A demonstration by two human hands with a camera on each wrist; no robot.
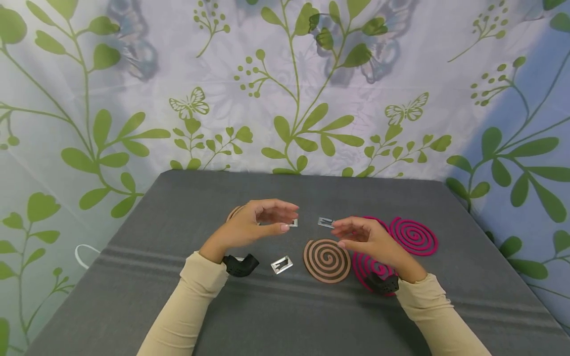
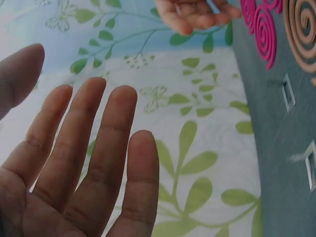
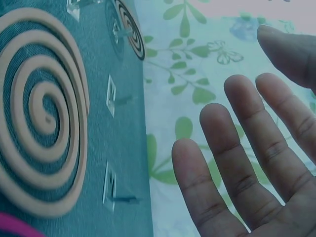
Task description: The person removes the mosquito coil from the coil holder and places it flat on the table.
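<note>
Above the grey table my left hand (image 1: 251,222) hovers with fingers loosely extended, holding nothing. My right hand (image 1: 374,242), equally relaxed and bare, hangs over the magenta spiral coils. Both wrist views show the left palm (image 2: 94,168) and the right palm (image 3: 247,187) with fingers apart. Between the hands lies a flat brown spiral coil (image 1: 328,257), resembling a mosquito coil. Small metal coil stands lie around it: one near the front (image 1: 282,265), one by the right fingertips (image 1: 326,222), others partly hidden by the left hand and wrist.
A magenta coil (image 1: 414,236) lies right of the right hand; other magenta coils are partly covered by that hand and wrist. Another brown coil (image 1: 233,212) shows behind the left hand. A leaf-patterned curtain (image 1: 249,113) borders the table's back. A white loop (image 1: 80,257) hangs at left.
</note>
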